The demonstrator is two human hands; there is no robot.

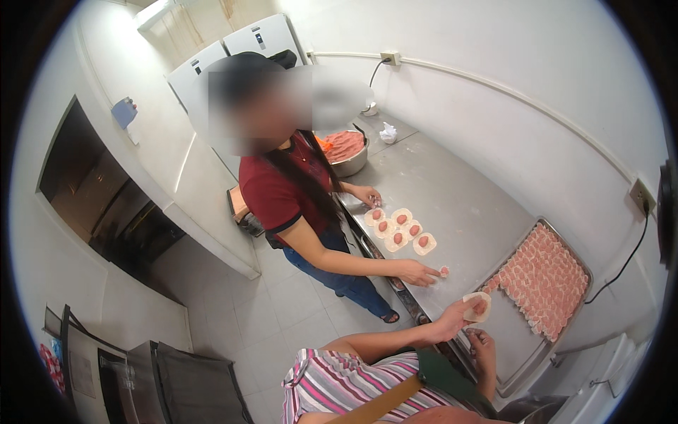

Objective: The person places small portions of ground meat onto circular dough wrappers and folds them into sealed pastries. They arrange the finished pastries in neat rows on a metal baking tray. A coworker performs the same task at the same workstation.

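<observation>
With our left hand (450,323) pinching the wrapper (476,319), we'd best centre its meat (482,307) and leave rims clean; our right hand's (484,345) grip we cannot tell.

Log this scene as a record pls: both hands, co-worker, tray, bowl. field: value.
left hand: holds a round wrapper with pink filling on it
right hand: half-curled just below the wrapper; hold unclear
co-worker: one hand at a small pink piece, the other beside filled wrappers
tray: packed pink-and-white pieces
bowl: pink mixture; on counter
</observation>
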